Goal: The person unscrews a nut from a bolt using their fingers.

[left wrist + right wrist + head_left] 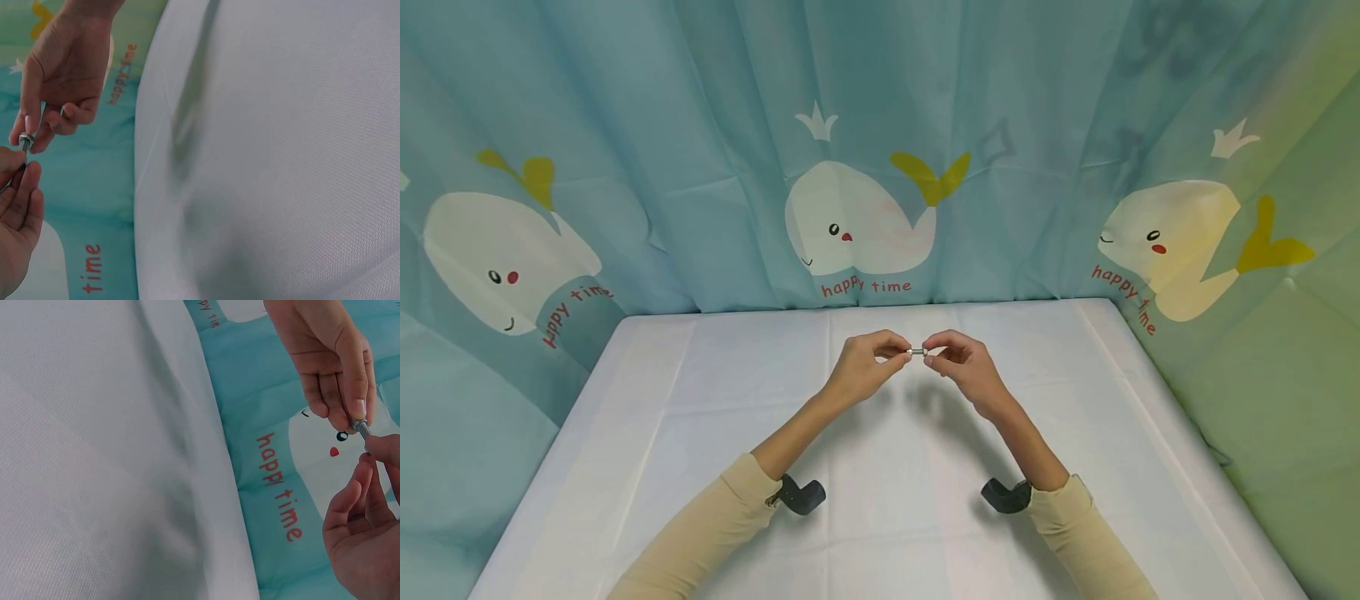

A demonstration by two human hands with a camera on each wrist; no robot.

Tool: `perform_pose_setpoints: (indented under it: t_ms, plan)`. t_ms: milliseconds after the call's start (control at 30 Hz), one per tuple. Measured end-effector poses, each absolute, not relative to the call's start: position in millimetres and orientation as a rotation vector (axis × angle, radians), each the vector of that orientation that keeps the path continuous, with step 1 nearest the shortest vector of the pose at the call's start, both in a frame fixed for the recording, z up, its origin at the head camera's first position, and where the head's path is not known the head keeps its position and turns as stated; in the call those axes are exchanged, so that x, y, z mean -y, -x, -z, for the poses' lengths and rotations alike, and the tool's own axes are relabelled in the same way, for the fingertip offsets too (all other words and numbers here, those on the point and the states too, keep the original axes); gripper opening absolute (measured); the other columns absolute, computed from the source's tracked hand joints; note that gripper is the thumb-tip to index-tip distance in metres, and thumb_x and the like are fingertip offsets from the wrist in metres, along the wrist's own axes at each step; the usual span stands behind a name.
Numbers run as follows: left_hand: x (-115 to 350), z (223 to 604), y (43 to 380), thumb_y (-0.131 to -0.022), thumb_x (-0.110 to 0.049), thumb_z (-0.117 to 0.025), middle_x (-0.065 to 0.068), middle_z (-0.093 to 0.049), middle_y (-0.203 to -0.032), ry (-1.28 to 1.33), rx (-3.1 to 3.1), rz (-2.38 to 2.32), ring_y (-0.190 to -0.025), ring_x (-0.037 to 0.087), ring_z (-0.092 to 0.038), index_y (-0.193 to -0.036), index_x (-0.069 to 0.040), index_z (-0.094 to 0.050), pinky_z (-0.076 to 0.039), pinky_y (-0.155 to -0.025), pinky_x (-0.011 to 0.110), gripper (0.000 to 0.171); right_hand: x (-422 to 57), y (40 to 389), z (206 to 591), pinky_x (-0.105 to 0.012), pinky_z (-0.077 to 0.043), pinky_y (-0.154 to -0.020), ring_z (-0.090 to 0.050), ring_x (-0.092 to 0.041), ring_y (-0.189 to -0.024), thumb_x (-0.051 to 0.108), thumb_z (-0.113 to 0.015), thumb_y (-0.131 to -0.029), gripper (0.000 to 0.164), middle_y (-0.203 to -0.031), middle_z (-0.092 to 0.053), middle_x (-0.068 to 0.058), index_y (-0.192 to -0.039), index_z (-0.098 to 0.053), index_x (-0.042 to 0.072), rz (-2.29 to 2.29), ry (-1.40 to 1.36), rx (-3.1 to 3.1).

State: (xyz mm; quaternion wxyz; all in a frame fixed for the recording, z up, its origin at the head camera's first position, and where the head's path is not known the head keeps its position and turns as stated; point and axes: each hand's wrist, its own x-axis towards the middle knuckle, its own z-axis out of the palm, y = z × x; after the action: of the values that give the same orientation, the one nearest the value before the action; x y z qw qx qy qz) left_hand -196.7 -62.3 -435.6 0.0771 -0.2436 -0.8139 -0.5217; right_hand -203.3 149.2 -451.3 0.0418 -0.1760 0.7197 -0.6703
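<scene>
A small silvery bolt is held level between both hands, above the far part of the white table. My left hand pinches its left end between thumb and fingertips. At the other end, my right hand has a similar pinch with thumb and index finger. In the left wrist view a hex-shaped piece, seemingly a nut, shows by the right fingertips. The threaded shank appears between the hands in the right wrist view. Fingertips partly cover both ends, so I cannot tell which end is the head.
A white cloth covers the table. Behind it hangs a blue curtain printed with whales, and a greenish stretch runs along the right. Black curved pieces stick out at both sleeve cuffs.
</scene>
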Motion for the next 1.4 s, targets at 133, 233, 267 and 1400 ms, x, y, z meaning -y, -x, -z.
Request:
perform_pose_setpoints:
  t_ms: [133, 233, 267, 1400]
  plan:
    - [62.5, 435.3, 196.8, -0.089, -0.003, -0.074, 0.004, -0.074, -0.092, 0.721, 2.436, 1.562, -0.084, 0.016, -0.072, -0.098, 0.0, -0.073, -0.057, -0.076, 0.031, 0.009, -148.9, 203.0, 451.6, -0.026, -0.049, -0.067, -0.059, -0.02, -0.079, 0.003, -0.066, -0.095, 0.027, -0.107, -0.063, -0.007, -0.119, -0.062, -0.007, 2.074, 0.51, -2.185]
    - [62.6, 435.3, 197.2, -0.089, -0.003, -0.074, 0.004, -0.074, -0.091, 0.719, 2.436, 1.565, -0.083, 0.016, -0.072, -0.098, 0.0, -0.074, -0.057, -0.075, 0.03, 0.009, -148.8, 203.1, 451.3, -0.024, -0.05, -0.067, -0.058, -0.018, -0.078, 0.012, -0.065, -0.097, 0.028, -0.101, -0.067, -0.004, -0.118, -0.064, -0.006, 2.049, 0.443, -2.223]
    - [62.6, 435.4, 197.2, -0.089, -0.003, -0.074, 0.004, -0.074, -0.091, 0.719, 2.438, 1.565, -0.083, 0.016, -0.072, -0.098, -0.001, -0.074, -0.056, -0.075, 0.03, 0.009, -148.7, 203.1, 451.1, -0.025, -0.05, -0.066, -0.058, -0.017, -0.077, 0.015, -0.065, -0.097, 0.027, -0.098, -0.068, -0.004, -0.116, -0.065, -0.005, 2.037, 0.42, -2.235]
    - [61.7, 434.9, 195.7, -0.09, -0.004, -0.074, 0.004, -0.074, -0.092, 0.727, 2.433, 1.572, -0.084, 0.016, -0.072, -0.098, -0.003, -0.073, -0.057, -0.074, 0.031, 0.008, -147.3, 202.0, 449.9, -0.025, -0.052, -0.069, -0.059, -0.018, -0.076, 0.019, -0.066, -0.098, 0.025, -0.092, -0.07, -0.004, -0.109, -0.067, -0.004, 2.006, 0.35, -2.237]
